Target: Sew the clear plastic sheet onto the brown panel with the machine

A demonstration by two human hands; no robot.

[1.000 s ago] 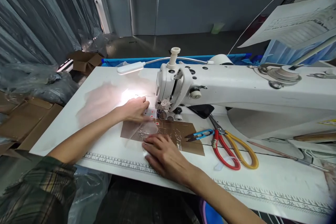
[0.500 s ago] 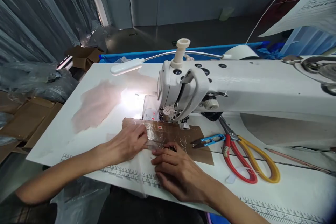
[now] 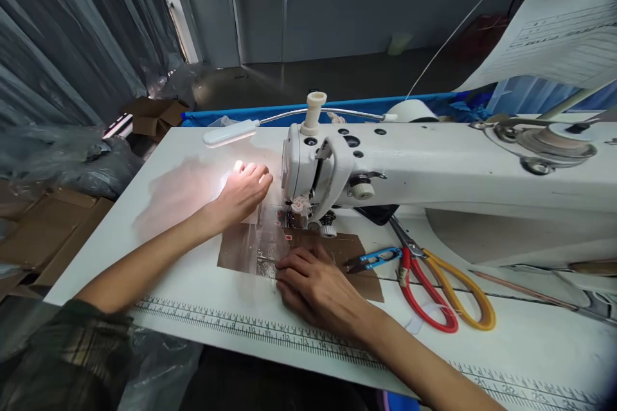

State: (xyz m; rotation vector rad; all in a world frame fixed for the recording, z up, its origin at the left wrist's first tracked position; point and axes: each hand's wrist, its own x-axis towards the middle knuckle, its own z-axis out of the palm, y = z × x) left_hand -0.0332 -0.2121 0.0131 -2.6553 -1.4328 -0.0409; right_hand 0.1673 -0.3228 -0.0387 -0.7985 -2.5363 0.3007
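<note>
Over white table (image 3: pixel 193 282), apparently aligning sheer cloth (image 3: pixel 270 241), pressing with right hand (image 3: pixel 318 286), curling left hand (image 3: pixel 243 190), grips unclear; needing smoothing.

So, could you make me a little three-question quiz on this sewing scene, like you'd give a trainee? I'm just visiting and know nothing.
1. True or false: the bare left hand reaches farther forward over the table than the bare right hand.

2. Which tool lies beside the metal scissors with red and yellow handles?
a) a wooden hammer
b) small blue-handled thread snips
c) a green tape measure

3. Fill in the colour: the sheer, pale strip lies across a flat ____ sheet.

Key: 1. True. 2. b. 3. Brown.
</note>
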